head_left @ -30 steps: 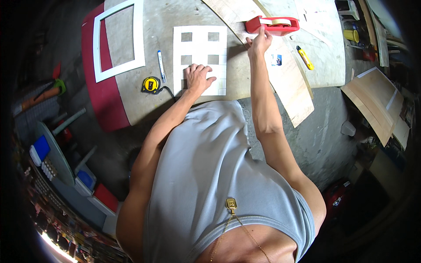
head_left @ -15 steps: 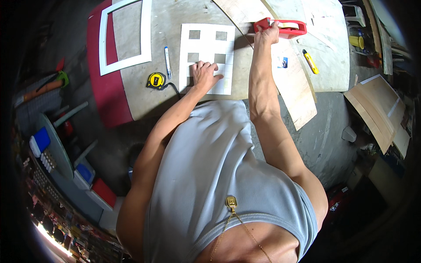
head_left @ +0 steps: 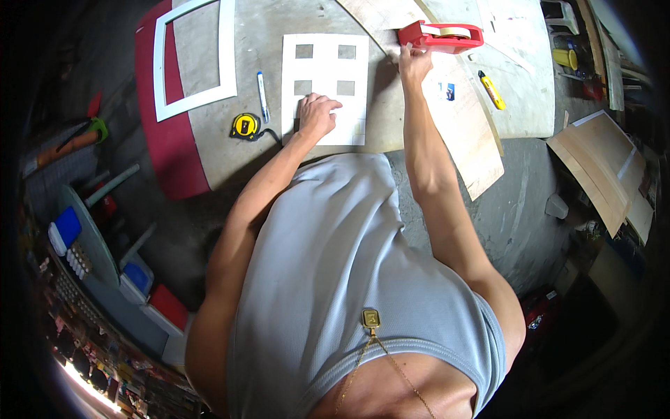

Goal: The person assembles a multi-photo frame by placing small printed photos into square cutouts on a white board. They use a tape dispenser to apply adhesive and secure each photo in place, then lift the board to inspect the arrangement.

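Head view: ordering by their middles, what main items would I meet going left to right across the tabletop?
White rectangular frame → yellow-and-black tape measure → slim white-and-blue marker → flat white sheet with square cutouts → red tape dispenser → yellow utility knife with a dark tip.

- Tape dispenser (head_left: 457,45): bright red, with a cream tape roll (head_left: 455,32)
- Panel (head_left: 324,70): white, patterned with square openings that show grey
- Desk (head_left: 255,42): mottled greyish beige, with a dark red section (head_left: 171,153) along its left
- Frame (head_left: 228,59): plain white
- Marker (head_left: 263,96): whitish barrel, blue top end
- Tape measure (head_left: 246,126): yellow and black
- Cutter (head_left: 491,91): yellow, with a dark tip
- Long board (head_left: 471,140): pale tan, lightly grained, carrying a small blue-and-white patch (head_left: 447,91)
- Shirt (head_left: 314,244): light grey, finely ribbed
- Pendant (head_left: 370,319): gold, like its chain
- Floor (head_left: 516,174): dark grey, streaked paler
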Available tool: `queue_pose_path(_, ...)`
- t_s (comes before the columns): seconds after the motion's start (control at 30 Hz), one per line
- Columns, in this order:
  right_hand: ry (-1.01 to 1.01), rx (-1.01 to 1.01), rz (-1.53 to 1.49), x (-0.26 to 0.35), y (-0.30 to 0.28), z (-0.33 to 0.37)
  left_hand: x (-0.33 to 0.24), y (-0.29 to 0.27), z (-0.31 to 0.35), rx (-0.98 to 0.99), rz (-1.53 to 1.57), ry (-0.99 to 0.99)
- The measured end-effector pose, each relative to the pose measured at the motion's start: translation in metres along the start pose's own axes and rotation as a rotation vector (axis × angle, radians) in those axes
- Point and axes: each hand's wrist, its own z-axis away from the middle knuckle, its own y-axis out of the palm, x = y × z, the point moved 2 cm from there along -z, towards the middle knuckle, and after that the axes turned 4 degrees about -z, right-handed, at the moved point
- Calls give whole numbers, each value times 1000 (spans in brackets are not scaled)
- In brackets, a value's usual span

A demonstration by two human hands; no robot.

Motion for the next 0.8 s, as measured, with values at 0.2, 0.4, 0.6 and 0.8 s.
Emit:
queue_pose_path(0.2, -119, 983, 95, 39, -51, 90, -8, -19, 0, -41, 226, -4)
queue_pose_path(0.4, -284, 1315, 157, 57, -59, 149, -18, -28, 16, 182, 441, -35)
queue_pose_path(0.6, -197, 1310, 242, 53, -57, 160, -15, -11, 35, 162, 372, -177)
queue_pose_path(0.8, 82, 1152, 271, 34, -79, 166, -11, 9, 50, 183, 441, -448)
